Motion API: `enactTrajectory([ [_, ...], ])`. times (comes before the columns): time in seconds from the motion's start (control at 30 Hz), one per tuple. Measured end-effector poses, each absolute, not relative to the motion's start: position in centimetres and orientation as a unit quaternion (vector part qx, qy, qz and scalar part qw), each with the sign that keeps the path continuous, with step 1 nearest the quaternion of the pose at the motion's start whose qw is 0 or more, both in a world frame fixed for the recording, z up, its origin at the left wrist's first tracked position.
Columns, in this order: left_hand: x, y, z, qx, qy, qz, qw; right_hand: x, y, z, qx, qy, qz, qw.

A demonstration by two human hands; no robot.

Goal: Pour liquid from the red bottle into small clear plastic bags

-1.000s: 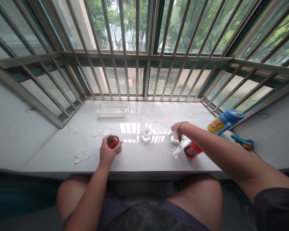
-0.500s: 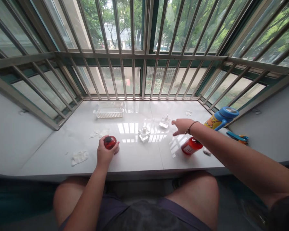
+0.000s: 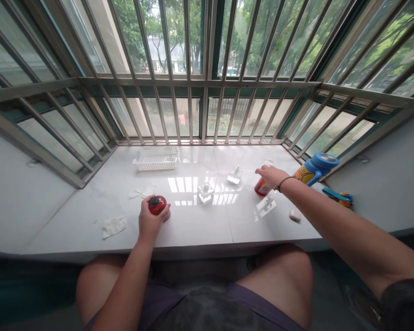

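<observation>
A barred window (image 3: 179, 82) backs the glossy counter (image 3: 200, 230). Centre-left, my left hand (image 3: 151, 219) curls closed round a dark-red bottle (image 3: 160, 208); right of centre, my right hand (image 3: 272, 176) grips the bright-red bottle (image 3: 261, 188) near its top. A careless sideways swing could topple the clear bottle (image 3: 234, 176).

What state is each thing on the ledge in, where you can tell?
Left red bottle: dark cap on, held by the left fingers
Right red bottle: gripped by the right fingers, cap hidden
Nearer clear bottle: upright
Farther clear bottle: upright
White basket: upright, open-topped
Blue flask: lid on
Nearest tissue: spread out, crinkled
</observation>
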State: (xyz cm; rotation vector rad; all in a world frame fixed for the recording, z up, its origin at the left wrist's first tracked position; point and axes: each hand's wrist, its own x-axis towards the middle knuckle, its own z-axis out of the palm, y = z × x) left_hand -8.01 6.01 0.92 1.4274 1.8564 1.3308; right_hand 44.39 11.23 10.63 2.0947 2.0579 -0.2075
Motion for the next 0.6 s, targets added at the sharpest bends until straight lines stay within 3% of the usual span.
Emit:
enactTrajectory([
  [0.2,-8.2,6.0,0.7,0.522,0.668,0.481,0.225,38.6,9.1,10.1,0.669,0.737,-0.041,-0.082],
  [0.6,-8.0,5.5,0.8,0.527,0.664,0.475,0.236,21.2,12.9,1.2,0.594,0.721,-0.227,-0.277],
])
